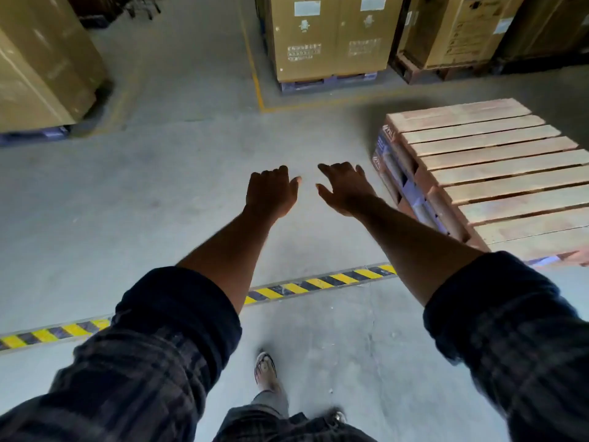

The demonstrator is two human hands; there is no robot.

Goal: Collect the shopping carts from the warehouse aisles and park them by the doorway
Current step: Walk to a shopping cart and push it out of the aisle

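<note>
Both arms are stretched forward over the concrete floor (178, 173), dark plaid sleeves (165, 339) rolled up to the elbows. The left hand (271, 193) shows its back, fingers loosely bent downward and thumb pointing inward; it holds nothing. The right hand (345, 189) is likewise free, fingers spread and relaxed, thumb turned toward the other hand. The two hands are near each other but apart, and touch nothing.

Just to the right of the right hand stands a stack of wooden pallets (487, 180) with pale top slats and blue blocks along its side. A black-and-yellow striped strip (318, 283) runs across the floor from the stack's near corner, passing under both forearms. Nearer the camera than the strip, a foot in a sandal (265, 368) is planted on the floor.

Beyond the stack, tall cardboard cartons (328, 36) sit on a blue base inside a yellow floor line (255, 74). More cartons (41, 65) stand well to the stack's left.

The shopping carts (141, 6) are far from the stack, at the upper left edge: only thin dark legs and small wheels show, blurred, so their form cannot be told further.
</note>
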